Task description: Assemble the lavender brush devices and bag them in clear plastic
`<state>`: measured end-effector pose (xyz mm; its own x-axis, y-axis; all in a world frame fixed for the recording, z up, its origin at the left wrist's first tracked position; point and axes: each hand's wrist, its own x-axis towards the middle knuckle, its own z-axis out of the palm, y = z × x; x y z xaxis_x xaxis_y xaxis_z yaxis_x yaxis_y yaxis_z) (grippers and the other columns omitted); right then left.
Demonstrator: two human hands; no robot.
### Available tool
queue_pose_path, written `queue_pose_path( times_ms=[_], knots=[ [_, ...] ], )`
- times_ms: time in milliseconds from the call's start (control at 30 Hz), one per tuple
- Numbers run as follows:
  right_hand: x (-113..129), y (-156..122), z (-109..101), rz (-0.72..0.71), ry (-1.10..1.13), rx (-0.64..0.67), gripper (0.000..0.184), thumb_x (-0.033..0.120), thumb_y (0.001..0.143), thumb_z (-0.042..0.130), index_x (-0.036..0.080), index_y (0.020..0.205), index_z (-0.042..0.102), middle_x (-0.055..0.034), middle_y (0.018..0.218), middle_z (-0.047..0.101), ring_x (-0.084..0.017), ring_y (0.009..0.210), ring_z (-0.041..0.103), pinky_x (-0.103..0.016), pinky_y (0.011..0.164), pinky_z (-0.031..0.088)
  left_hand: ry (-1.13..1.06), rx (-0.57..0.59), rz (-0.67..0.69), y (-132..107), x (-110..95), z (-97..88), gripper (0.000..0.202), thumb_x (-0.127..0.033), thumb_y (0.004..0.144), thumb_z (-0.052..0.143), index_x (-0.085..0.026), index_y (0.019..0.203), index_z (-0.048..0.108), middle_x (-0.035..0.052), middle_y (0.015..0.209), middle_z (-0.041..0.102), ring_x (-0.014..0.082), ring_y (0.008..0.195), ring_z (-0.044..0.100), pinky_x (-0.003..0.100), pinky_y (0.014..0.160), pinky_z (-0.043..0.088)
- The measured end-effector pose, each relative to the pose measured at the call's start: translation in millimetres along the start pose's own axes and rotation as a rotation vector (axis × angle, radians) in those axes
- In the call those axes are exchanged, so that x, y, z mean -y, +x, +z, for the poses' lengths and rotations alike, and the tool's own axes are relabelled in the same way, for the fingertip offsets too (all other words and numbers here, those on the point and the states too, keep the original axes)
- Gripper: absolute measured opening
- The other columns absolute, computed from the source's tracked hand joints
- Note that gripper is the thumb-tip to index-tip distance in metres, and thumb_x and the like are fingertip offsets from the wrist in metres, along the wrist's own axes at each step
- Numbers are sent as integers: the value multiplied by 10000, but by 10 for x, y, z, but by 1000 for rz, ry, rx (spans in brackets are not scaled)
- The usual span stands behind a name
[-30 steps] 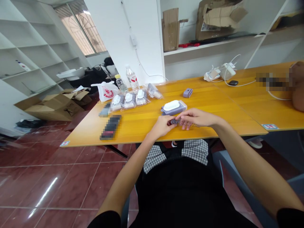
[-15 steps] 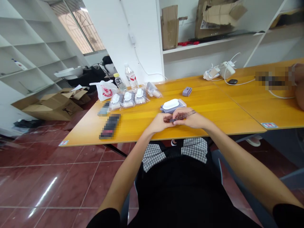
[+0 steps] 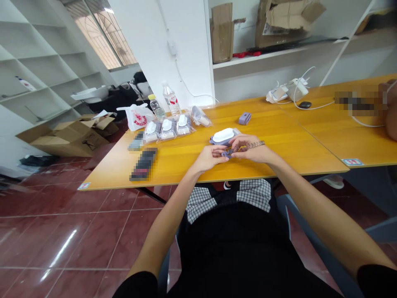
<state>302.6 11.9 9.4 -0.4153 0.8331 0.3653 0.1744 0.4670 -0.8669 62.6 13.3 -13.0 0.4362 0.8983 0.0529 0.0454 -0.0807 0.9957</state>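
Note:
My left hand (image 3: 211, 159) is closed, thumb and fingers pinching a small purple-grey plastic part (image 3: 228, 154) over the table's front edge. A metal coil spring (image 3: 257, 144) runs from that part through the fingers of my right hand (image 3: 248, 148), its free end sticking out to the right. My right hand is closed on the spring, and its fingertips nearly meet the left ones. Just behind the hands lies a purple-grey brush body with a white oval top (image 3: 223, 135), partly covered by my right hand. Another purple-grey piece (image 3: 245, 118) rests farther back.
Several bagged brushes (image 3: 168, 129) lie on the table (image 3: 186, 161) at the left, before two bottles (image 3: 171, 99) and a white plastic bag (image 3: 138, 117). A blurred dark object (image 3: 144, 164) is near the left edge. Chargers with cables (image 3: 288, 91) and another person's hand (image 3: 391, 107) are at the right.
My fingers have opened up slightly and my right hand has shifted a little to the right and up. More of the spring and the small purple-grey part now shows.

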Motion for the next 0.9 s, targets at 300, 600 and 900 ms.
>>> queue_pose_path(
  times_ms=[300,600,900],
  knots=[
    [-1,-18,-50,34,-77,58,183,354,781,863,237,836,733,-64,961,790,-232,886,714,-394,800,577,27,-12,-3,13,11,9,527,-100,755,939,-96,1251,761,112,1058,810,182,905,772,476,1030,606],
    [-27,-14,-41,-19,-143,84,130,307,783,830,233,830,734,-59,970,806,-217,859,706,-356,755,546,23,11,13,14,0,6,501,-118,769,938,-110,1235,754,108,1045,823,176,887,777,457,1020,605],
    [22,-37,-97,-17,-192,138,127,314,813,820,237,891,756,-46,1021,822,-198,819,697,-346,742,523,-8,8,4,21,22,-6,476,-145,782,930,-123,1223,750,111,1046,820,188,929,773,460,1016,593]
  ],
)
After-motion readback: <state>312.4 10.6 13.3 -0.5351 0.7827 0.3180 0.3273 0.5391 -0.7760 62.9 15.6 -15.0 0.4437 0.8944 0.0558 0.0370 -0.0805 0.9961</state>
